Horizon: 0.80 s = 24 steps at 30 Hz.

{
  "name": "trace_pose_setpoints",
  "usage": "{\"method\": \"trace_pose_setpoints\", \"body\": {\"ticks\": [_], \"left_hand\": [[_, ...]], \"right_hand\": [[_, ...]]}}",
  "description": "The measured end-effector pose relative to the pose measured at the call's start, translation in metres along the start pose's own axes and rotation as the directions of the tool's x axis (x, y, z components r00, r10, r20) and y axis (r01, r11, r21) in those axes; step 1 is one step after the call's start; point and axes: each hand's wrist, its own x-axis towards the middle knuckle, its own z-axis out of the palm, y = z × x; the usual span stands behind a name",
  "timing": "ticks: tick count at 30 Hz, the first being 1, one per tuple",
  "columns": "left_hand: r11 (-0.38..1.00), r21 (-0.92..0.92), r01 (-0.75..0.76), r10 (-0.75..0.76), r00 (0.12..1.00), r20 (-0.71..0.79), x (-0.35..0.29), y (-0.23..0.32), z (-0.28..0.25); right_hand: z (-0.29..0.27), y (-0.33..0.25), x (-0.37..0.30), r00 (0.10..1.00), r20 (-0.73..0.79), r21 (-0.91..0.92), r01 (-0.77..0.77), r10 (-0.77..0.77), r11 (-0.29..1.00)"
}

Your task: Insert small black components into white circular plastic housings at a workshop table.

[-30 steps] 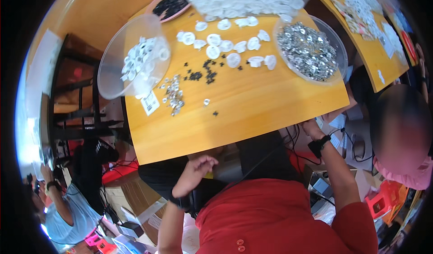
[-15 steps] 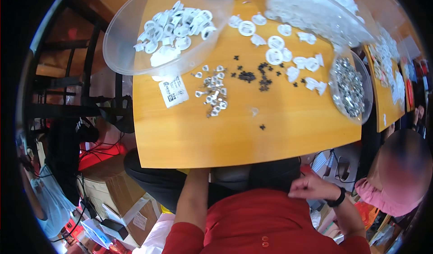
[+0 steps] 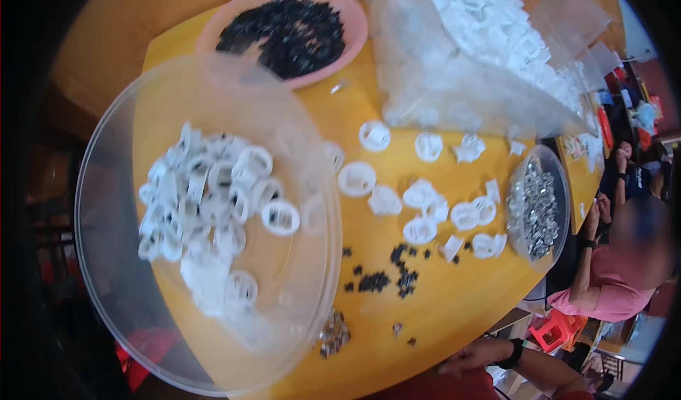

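Observation:
My right hand [image 3: 472,355] is low at the table's near edge, dim and blurred, with a dark band on its wrist. Its fingers cannot be made out well, and nothing is visible in it. My left hand is out of sight. A large clear plastic tub [image 3: 328,315] fills the left side, holding a heap of round white plastic parts [image 3: 237,187]. Beside its rim lie small shiny metal pieces [image 3: 333,334], partly hidden by the tub. Small black pieces [image 3: 374,281] are scattered on the table [image 3: 454,308], and loose white parts [image 3: 357,178] lie beyond them.
A pink basin [image 3: 358,41] of black pieces stands at the far left. A big clear bag [image 3: 411,88] of white parts lies at the far right. A clear bowl [image 3: 560,237] of metal pieces stands by the right edge. A person in pink [image 3: 624,286] sits beyond it.
The view has shifted forward and closer, so the tub looks larger and the pink basin shows fully. My left forearm has left the picture. My right hand appears nearer the table's edge.

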Motion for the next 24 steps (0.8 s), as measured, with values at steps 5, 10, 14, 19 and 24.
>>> {"method": "trace_pose_setpoints", "body": {"ticks": [5,10,14,19,24], "left_hand": [[0.996,0.014,-0.089,0.088,0.992,0.091,0.049,0.016,0.004],[0.992,-0.003,-0.124,0.124,0.984,0.127,0.064,0.006,0.015],[0.992,-0.007,-0.122,0.122,0.982,0.146,0.059,-0.01,0.022],[0.994,-0.003,-0.108,0.107,0.982,0.157,0.043,-0.029,0.035],[0.995,0.023,-0.093,0.089,0.985,0.15,0.018,-0.04,0.047]], "right_hand": [[-0.005,-0.012,0.006,0.994,-0.024,-0.002,0.11,-0.11,0.994],[-0.01,-0.012,0.009,0.978,-0.084,-0.129,0.179,-0.191,0.975],[-0.011,-0.007,0.008,0.984,-0.085,-0.053,0.151,-0.155,0.987],[-0.012,-0.015,0.006,0.994,-0.09,-0.034,0.052,-0.055,0.998],[-0.011,-0.015,0.003,0.974,-0.132,-0.105,0.171,-0.184,0.98]]}}
